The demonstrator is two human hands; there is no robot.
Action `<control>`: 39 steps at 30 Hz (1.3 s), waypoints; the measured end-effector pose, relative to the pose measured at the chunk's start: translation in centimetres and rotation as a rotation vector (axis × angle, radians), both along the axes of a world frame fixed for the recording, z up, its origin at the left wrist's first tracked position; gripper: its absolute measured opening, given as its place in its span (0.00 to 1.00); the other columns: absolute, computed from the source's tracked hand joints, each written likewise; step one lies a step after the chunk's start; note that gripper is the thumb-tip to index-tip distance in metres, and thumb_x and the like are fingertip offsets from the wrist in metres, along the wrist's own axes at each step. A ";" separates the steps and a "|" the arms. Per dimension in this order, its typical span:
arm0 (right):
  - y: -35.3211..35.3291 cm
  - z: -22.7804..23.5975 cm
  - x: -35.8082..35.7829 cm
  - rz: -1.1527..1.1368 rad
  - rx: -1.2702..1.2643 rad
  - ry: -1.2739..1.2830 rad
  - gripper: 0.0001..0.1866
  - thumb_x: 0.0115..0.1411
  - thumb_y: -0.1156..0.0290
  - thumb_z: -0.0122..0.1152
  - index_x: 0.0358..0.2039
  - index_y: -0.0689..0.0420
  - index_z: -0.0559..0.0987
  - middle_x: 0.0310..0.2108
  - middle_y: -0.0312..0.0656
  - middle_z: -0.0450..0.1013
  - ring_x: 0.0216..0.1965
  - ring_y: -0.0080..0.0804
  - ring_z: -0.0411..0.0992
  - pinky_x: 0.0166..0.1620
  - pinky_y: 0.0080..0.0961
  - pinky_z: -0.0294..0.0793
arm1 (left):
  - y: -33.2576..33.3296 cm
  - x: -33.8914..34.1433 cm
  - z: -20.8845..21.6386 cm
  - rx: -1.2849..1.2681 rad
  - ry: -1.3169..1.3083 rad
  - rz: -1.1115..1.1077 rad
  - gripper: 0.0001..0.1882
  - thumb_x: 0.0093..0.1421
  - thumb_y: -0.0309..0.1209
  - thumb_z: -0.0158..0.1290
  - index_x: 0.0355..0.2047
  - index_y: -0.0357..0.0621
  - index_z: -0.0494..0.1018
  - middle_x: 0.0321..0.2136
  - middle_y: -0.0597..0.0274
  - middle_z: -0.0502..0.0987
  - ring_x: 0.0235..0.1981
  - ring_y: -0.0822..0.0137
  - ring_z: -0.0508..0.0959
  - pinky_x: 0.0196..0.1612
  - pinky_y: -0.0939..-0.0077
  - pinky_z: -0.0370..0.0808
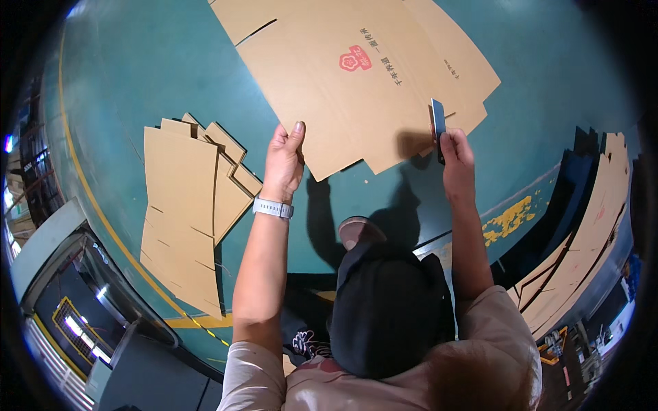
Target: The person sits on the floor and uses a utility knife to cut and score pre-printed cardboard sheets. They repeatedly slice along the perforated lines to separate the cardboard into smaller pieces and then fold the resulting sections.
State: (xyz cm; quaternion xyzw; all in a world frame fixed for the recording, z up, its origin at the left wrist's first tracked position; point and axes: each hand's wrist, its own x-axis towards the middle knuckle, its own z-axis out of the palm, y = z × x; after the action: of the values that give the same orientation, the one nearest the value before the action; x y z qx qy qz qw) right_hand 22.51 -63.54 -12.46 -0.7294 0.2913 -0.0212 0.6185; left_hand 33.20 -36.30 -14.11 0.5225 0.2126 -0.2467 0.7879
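Note:
A large brown flattened cardboard box (315, 103), with a red emblem and dark print, extends away from me at the top of the view. My left hand (285, 161) grips its near left corner, thumb on top and fingers underneath. At its near right edge, my right hand (458, 157) is closed round a flat, blade-like tool (439, 120) with a silvery-blue face and a dark edge. The tool points away from me, and its shadow falls on the cardboard. Whether the right fingers touch the sheet too, I cannot tell.
Several flattened cardboard pieces (179, 205) lie overlapping on the green floor (110, 103) at left. More cardboard sheets (586, 233) are stacked at right, beside dark material. A grey machine (147, 366) stands at lower left. My shoe (358, 231) shows below the sheet.

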 end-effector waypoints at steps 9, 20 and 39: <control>4.7 -2.2 -2.4 0.195 0.079 -0.027 0.10 0.67 0.66 0.46 0.34 0.59 0.71 0.29 0.34 0.67 0.29 0.19 0.61 0.35 0.18 0.63 | 0.5 -2.1 9.7 0.413 -0.308 0.068 0.08 0.63 0.29 0.48 0.40 0.38 0.67 0.26 0.69 0.72 0.24 0.82 0.67 0.28 0.85 0.66; 8.7 8.8 2.1 1.064 -0.653 -0.612 0.08 0.45 0.80 0.55 0.27 0.56 0.69 0.26 0.41 0.64 0.32 0.40 0.67 0.34 0.32 0.69 | 1.5 3.2 15.0 1.167 -0.864 -0.416 0.14 0.56 0.30 0.48 0.38 0.30 0.63 0.25 0.38 0.74 0.29 0.43 0.76 0.33 0.58 0.72; 9.9 8.8 7.1 1.245 -0.909 -0.866 0.08 0.47 0.73 0.55 0.30 0.56 0.69 0.27 0.37 0.63 0.32 0.34 0.67 0.29 0.27 0.72 | -0.3 3.0 16.7 1.120 -0.963 -0.373 0.11 0.52 0.22 0.46 0.35 0.26 0.65 0.25 0.30 0.73 0.30 0.37 0.75 0.35 0.54 0.74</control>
State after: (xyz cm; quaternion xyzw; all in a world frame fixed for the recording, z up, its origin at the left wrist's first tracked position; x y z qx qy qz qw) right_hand 29.60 -53.65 -3.70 -0.8590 -0.4551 -0.0685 0.2242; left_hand 36.19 -36.62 2.63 0.9215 -0.1531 0.0241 0.3561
